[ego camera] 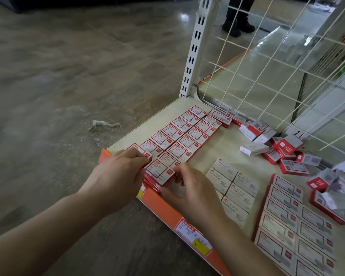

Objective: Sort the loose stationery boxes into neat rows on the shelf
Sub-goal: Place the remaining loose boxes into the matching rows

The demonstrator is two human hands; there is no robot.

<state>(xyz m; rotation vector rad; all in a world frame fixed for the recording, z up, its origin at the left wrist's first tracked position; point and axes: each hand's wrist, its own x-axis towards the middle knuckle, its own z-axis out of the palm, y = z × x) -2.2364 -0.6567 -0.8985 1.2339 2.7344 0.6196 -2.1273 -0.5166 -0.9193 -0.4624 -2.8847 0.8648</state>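
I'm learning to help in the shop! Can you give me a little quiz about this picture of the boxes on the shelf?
1. True or false: the loose pile of boxes lies by the wire grid at the back of the shelf.
2. What colour is the shelf's front strip? A) blue B) orange C) green
3. Fill in: the white boxes beside the right hand say "PAPER ____".

Key
1. True. The left hand and right hand are at the red-edged rows near the front instead.
2. B
3. CLIPS
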